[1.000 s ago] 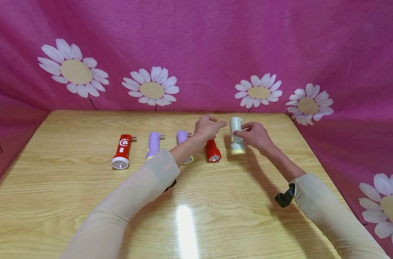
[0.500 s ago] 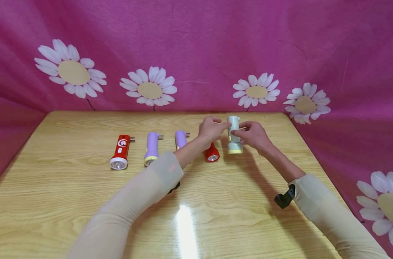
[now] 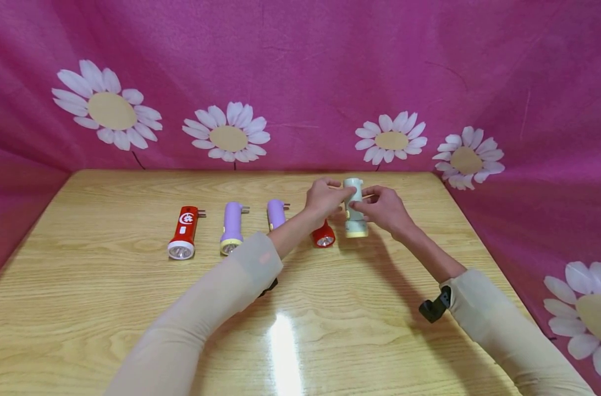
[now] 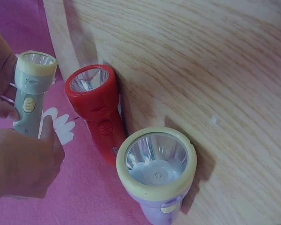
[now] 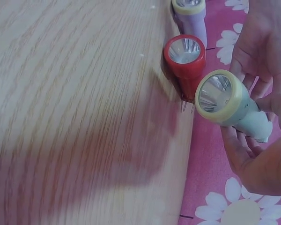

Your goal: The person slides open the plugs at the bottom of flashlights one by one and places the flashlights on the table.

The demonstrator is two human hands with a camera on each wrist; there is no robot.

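Observation:
A pale grey-green flashlight [image 3: 356,226] with a cream lens rim hangs over the far right of the table, lens end toward the person. My right hand [image 3: 389,210] grips its body from the right, thumb on the near side. From the left, my left hand [image 3: 322,198] reaches up to it, one straight digit lying across its upper body. The left wrist view shows the thumb side of the left hand [image 4: 30,159] close to the flashlight [image 4: 33,86]. In the right wrist view its loosely spread fingers lie behind the flashlight [image 5: 250,123].
Beneath the left hand lies a red flashlight [image 3: 324,235], partly hidden. Leftward in the row are two purple flashlights [image 3: 276,213], one partly covered by the left forearm, and a red one with a white rim [image 3: 183,234]. A pink flowered cloth [image 3: 300,82] hangs behind the wooden table [image 3: 359,330].
The pale flashlight and right hand have shifted slightly left. My left hand has moved right, from a gap beside the flashlight to contact with it. The other flashlights stay in their row.

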